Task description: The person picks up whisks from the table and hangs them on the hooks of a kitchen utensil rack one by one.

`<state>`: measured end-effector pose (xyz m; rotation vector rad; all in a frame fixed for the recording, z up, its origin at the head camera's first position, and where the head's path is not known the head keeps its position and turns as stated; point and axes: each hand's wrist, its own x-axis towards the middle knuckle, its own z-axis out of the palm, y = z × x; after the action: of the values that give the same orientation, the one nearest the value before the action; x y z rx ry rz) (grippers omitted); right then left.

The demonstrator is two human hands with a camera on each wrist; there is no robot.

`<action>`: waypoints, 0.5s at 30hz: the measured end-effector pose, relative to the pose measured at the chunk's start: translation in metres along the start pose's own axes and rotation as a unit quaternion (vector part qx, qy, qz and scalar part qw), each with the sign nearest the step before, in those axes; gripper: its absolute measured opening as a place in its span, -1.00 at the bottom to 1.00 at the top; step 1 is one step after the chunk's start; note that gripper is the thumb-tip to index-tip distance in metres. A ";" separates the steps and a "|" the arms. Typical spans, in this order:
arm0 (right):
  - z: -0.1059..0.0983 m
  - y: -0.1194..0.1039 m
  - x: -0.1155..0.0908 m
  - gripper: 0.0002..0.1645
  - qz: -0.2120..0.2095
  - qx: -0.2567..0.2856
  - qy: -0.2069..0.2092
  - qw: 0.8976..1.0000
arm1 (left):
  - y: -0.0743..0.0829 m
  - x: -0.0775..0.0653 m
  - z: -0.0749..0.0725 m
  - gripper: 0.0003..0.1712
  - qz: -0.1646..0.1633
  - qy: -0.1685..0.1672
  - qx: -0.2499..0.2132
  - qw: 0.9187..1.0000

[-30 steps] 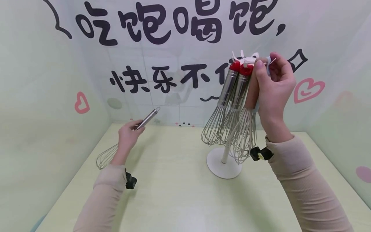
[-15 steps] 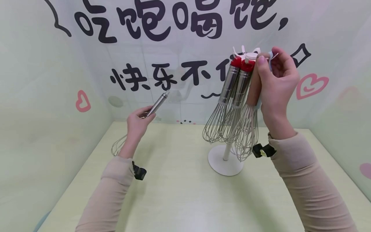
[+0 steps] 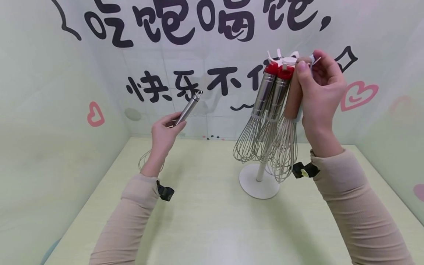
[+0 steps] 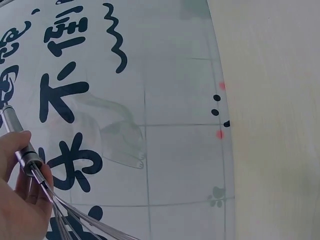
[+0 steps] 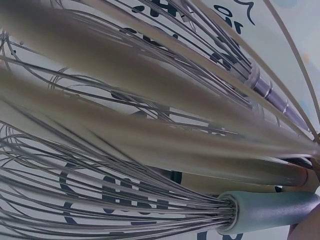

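Observation:
In the head view my left hand grips a steel-handled whisk, hanging loop up and wires down behind the wrist. The left wrist view shows its wires spreading below the fingers. At the top of a white whisk stand, my right hand pinches the upper end of a brown-handled whisk between thumb and fingers. A whisk with a pale blue handle hangs close to that hand, partly hidden behind it in the head view. Two red-topped steel whisks hang to the left.
White hooks stick up at the stand's top. The stand rests on a pale tabletop. A printed back wall and side walls surround it.
My left hand has moved up and to the right, carrying the steel-handled whisk nearer the stand. My right hand keeps its place at the top of the stand.

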<state>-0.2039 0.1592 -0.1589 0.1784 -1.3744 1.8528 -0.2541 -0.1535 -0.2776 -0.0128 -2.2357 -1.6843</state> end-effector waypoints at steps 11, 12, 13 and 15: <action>-0.004 -0.001 0.004 -0.61 0.003 0.016 -0.012 1.000 | 0.014 -0.003 0.004 -0.56 0.006 -0.008 -0.022 1.000; -0.005 -0.001 0.004 -0.61 0.003 0.017 -0.013 1.000 | 0.015 -0.003 0.005 -0.56 0.006 -0.008 -0.023 1.000; -0.005 0.000 0.005 -0.61 0.002 0.017 -0.013 1.000 | 0.016 -0.004 0.005 -0.56 0.006 -0.009 -0.027 1.000; -0.006 0.001 0.006 -0.62 -0.001 0.018 -0.015 1.000 | 0.019 -0.005 0.007 -0.55 0.003 -0.009 -0.031 0.999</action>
<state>-0.2061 0.1676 -0.1586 0.2270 -1.3629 1.8807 -0.2474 -0.1406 -0.2626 -0.0501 -2.1944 -1.7567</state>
